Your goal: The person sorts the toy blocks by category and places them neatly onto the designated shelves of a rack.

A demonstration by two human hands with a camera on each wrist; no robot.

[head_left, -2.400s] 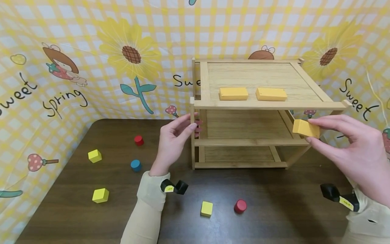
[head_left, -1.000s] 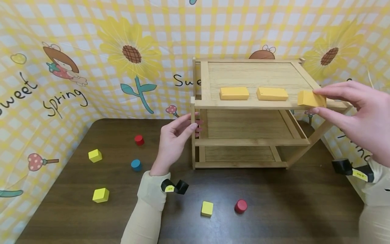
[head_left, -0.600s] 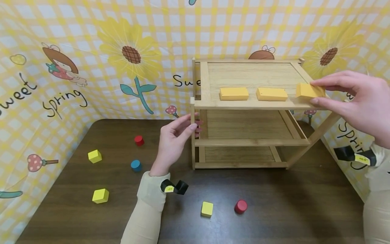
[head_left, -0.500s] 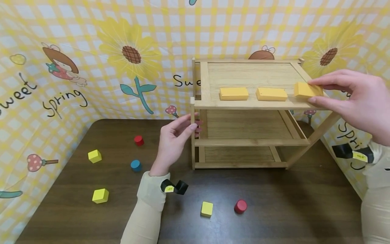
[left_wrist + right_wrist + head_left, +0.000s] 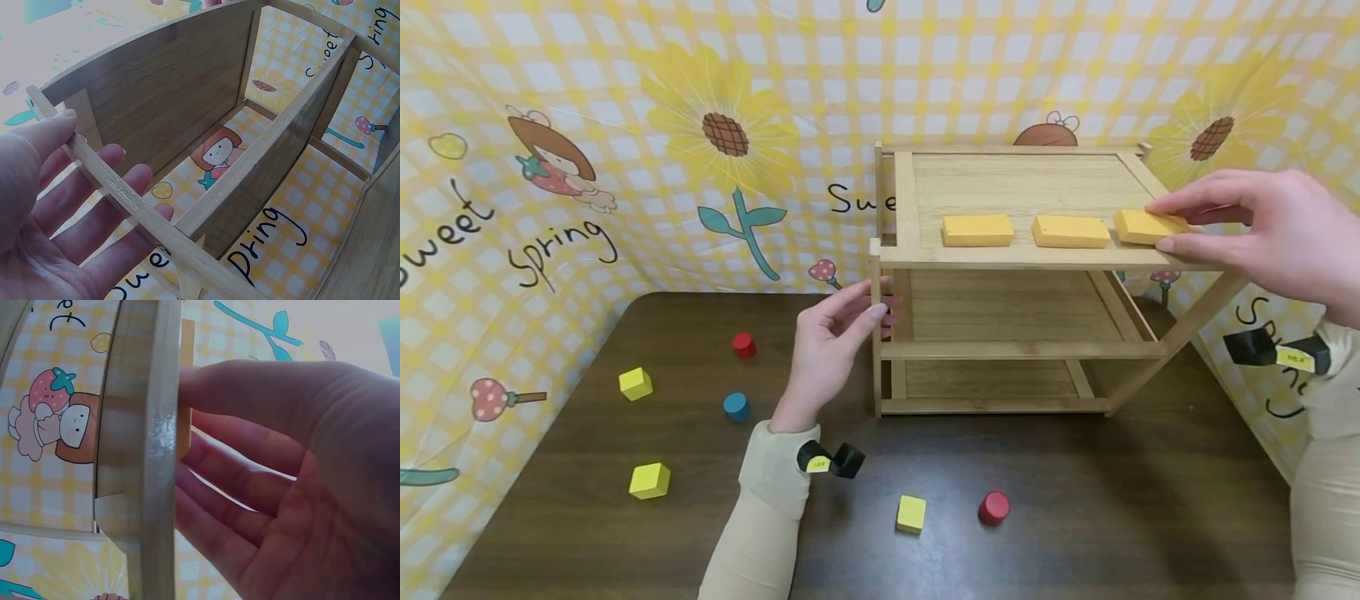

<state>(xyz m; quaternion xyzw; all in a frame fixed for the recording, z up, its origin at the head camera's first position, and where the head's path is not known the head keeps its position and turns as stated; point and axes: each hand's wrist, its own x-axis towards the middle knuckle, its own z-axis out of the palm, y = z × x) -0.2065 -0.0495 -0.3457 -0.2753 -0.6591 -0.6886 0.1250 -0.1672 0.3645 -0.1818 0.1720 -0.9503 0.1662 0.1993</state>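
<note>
A three-tier wooden shelf [image 5: 1015,185] stands on the dark table in the head view. My left hand [image 5: 826,354] grips its front left post; in the left wrist view the thumb lies on one side of that post [image 5: 147,212] and the fingers reach behind it. Two yellow rectangular blocks, a left one [image 5: 977,232] and a middle one [image 5: 1071,232], lie in a row along the top tier's front. At the row's right end, my right hand [image 5: 1273,233] pinches a third yellow block [image 5: 1138,227], which appears to rest on the top tier. The hand hides its right end.
To the left lie a yellow cube [image 5: 636,383], another yellow cube [image 5: 649,481], a red cylinder [image 5: 744,346] and a blue cylinder [image 5: 737,407]. In front of the shelf are a yellow cube [image 5: 911,514] and a red cylinder [image 5: 994,508]. Checked cloth [image 5: 820,100] surrounds the table.
My right hand has raised the third yellow block from beside the middle tier to the top tier, then shifted it left and down into line with the others. The left hand has stayed put.
</note>
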